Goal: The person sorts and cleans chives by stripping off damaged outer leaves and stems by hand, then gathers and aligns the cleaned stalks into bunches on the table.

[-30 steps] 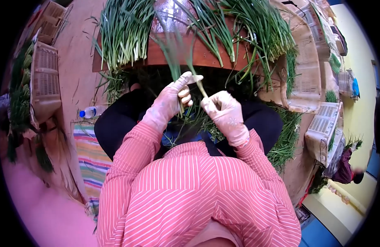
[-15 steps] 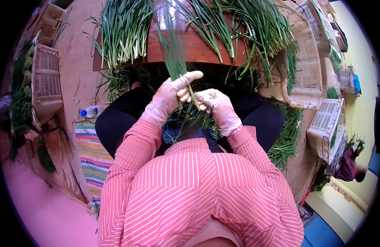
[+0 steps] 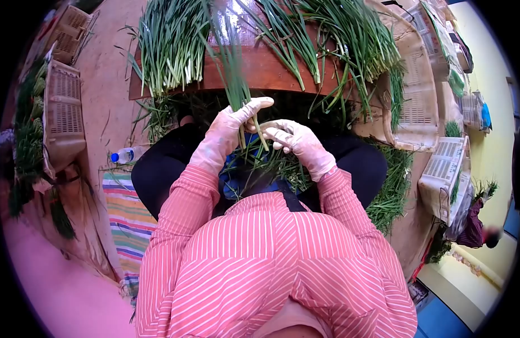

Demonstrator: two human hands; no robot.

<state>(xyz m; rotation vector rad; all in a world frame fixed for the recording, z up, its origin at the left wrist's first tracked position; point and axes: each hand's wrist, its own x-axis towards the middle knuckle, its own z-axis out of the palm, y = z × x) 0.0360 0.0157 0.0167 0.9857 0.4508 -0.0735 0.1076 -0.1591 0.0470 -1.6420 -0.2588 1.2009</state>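
My gloved left hand [image 3: 226,127] is closed around a small bunch of garlic chives [image 3: 235,84]. The leaves point up and away over the table edge, blurred, and the pale stem ends hang below the fist. My gloved right hand [image 3: 298,142] is just right of those stems, fingers loosely bent and apart, fingertips close to the stalks; I cannot tell whether they touch. Loose green trimmings [image 3: 271,166] lie in my lap beneath both hands.
A wooden table [image 3: 260,70] ahead carries a large chive pile [image 3: 172,50] at left, thin bunches [image 3: 288,45] mid-table and another heap [image 3: 358,42] at right. Plastic crates [image 3: 65,112] flank both sides. A water bottle [image 3: 125,155] lies by my left knee, near a striped mat [image 3: 127,217].
My right hand has moved slightly right and its fingers have loosened from a pinch at the stem ends. The left hand keeps its grip on the bunch, shifted slightly left.
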